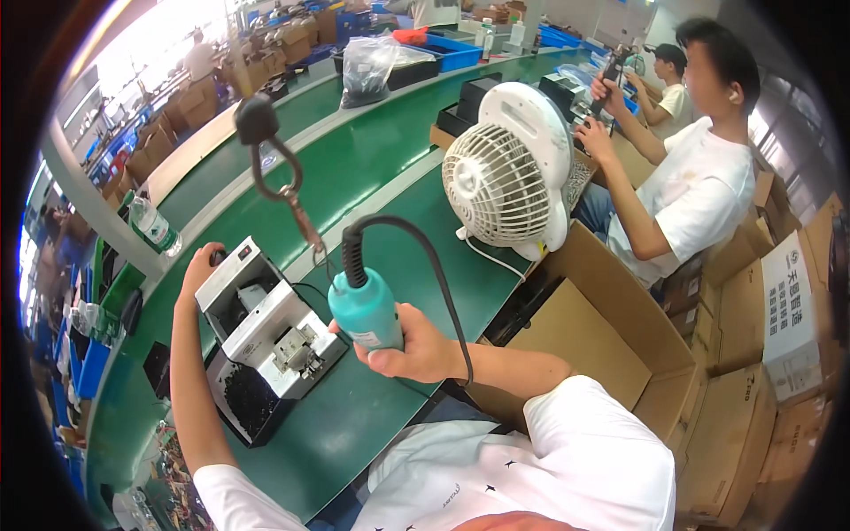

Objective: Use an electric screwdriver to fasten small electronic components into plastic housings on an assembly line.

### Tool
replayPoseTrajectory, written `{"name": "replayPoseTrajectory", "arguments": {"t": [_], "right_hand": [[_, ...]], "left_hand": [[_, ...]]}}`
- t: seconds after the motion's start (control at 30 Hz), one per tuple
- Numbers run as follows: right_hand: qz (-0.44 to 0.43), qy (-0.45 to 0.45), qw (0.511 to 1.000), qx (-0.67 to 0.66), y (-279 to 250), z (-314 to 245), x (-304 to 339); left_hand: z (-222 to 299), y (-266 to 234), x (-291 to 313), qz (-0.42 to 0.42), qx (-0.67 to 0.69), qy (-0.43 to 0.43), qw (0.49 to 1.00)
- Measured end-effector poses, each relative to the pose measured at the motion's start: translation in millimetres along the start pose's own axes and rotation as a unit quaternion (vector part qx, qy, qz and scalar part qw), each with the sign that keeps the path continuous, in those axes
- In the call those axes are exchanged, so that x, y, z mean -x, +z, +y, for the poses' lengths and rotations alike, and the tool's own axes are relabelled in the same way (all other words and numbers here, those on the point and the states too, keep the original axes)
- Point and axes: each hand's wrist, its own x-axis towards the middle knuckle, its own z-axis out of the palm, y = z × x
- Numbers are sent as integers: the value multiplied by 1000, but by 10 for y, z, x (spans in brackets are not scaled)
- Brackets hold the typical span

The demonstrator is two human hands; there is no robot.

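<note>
The step in hand seems to be steadying the white-and-black device (257,333) on the green surface (354,447), with the teal tool (365,311) held ready. The right hand (414,345) is closed around this tool, between two and three o'clock from the device. The left hand (200,271) is at its ten o'clock end; its grip I cannot tell. The next move probably calls for careful aligning with the metal mechanism (302,350).

The cylindrical handheld tool (365,311) is teal, its coiled cord (353,257) black; the boxy machine (257,326) white and black; the smooth tabletop (361,427) green; the person's shirt (567,451) white with small black prints.
</note>
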Motion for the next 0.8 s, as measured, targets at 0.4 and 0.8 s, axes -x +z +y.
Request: {"name": "replayPoseTrajectory", "arguments": {"t": [0.4, 0.8], "right_hand": [[-48, 14, 994, 94, 176, -286, -131], [-166, -37, 982, 80, 714, 143, -407]], "left_hand": [[1232, -1034, 1830, 377, 410, 55, 829], [2043, 951, 3039, 387, 711, 73, 583]]}}
